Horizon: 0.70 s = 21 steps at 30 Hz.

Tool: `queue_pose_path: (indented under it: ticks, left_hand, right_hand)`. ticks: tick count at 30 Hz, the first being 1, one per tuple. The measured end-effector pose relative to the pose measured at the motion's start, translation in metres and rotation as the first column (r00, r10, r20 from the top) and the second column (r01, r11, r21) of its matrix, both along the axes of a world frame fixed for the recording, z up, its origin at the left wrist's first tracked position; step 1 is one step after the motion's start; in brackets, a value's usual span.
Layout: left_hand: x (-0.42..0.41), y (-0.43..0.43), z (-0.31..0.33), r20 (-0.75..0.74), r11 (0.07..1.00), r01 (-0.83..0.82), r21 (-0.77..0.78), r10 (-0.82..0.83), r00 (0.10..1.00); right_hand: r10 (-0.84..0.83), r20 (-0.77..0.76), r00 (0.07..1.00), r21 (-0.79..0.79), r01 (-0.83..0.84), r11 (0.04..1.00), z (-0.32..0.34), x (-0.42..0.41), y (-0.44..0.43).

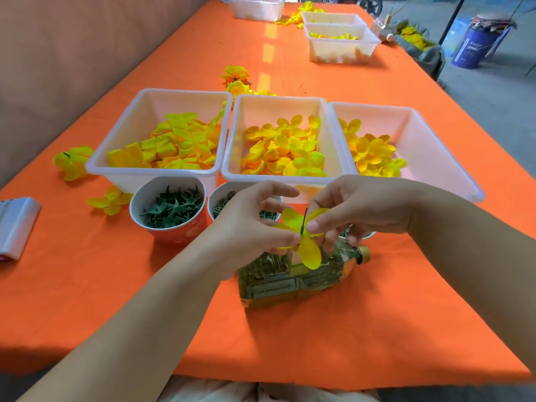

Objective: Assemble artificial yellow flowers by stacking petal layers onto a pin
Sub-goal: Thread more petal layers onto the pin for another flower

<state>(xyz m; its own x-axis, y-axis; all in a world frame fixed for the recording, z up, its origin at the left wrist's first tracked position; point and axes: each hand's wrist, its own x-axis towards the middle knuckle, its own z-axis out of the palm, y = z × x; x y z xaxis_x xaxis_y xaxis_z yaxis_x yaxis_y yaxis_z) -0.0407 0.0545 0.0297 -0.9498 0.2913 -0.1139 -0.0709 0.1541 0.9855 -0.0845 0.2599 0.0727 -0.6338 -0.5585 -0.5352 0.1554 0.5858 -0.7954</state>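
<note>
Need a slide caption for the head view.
Left hand and right hand hold a yellow petal layer on a pin over a bottle.

Bright, soft daylight floods the orange worktop (319, 329), and colours are strongly saturated. Beyond the middle bin (278, 97), pale sun patches streak the cloth. Nearer than the bin, a dim shadow darkens the worktop's front-left edge. The wide lens bows straight edges, and things far beyond the bin look soft.
</note>
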Motion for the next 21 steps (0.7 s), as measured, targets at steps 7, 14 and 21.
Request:
queue_pose_path:
  ticks: [7,14,21]
  left_hand:
    - [0.0,0.005,-0.006,-0.091,0.995,-0.1,0.008,0.1,0.991]
    - [0.0,-0.006,-0.009,-0.043,0.996,0.064,0.062,-0.062,0.997]
    - [-0.003,-0.016,-0.012,-0.048,0.958,0.254,0.132,-0.25,0.967]
  right_hand:
    - [-0.103,0.071,0.992,-0.154,0.112,0.982,-0.011,0.007,-0.001]
    - [-0.144,0.127,0.981,-0.211,0.169,0.963,-0.004,0.01,-0.006]
    - [-0.126,0.145,0.981,-0.298,0.165,0.94,0.004,0.007,-0.003]
